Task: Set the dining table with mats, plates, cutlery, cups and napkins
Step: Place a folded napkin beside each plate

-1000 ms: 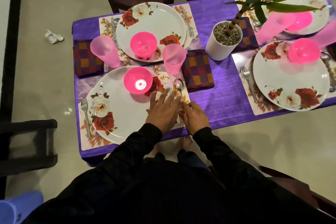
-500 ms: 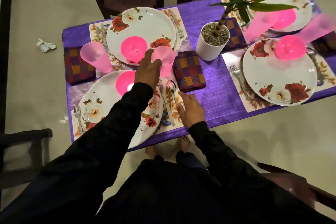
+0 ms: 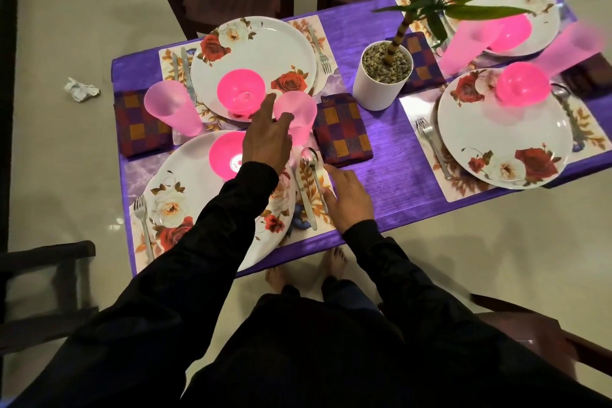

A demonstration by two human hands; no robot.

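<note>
Left hand (image 3: 265,142) reaches over the near plate (image 3: 172,209), fingers spread, thumb touching the pink cup (image 3: 296,116) just ahead, not yet grasping. Right hand (image 3: 351,202) rests flat, fingers straight, beside the spoon (image 3: 313,172). Cup upright, nearer the left.

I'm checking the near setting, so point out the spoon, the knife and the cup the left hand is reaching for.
Spoon (image 3: 309,156): head view, on its bowl.
Knife (image 3: 306,200): head view, mid-blade.
Cup (image 3: 299,109): head view, on its rim by the left hand (image 3: 266,139).

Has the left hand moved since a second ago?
Yes. The left hand left the near plate and reached away to the pink cup.
</note>
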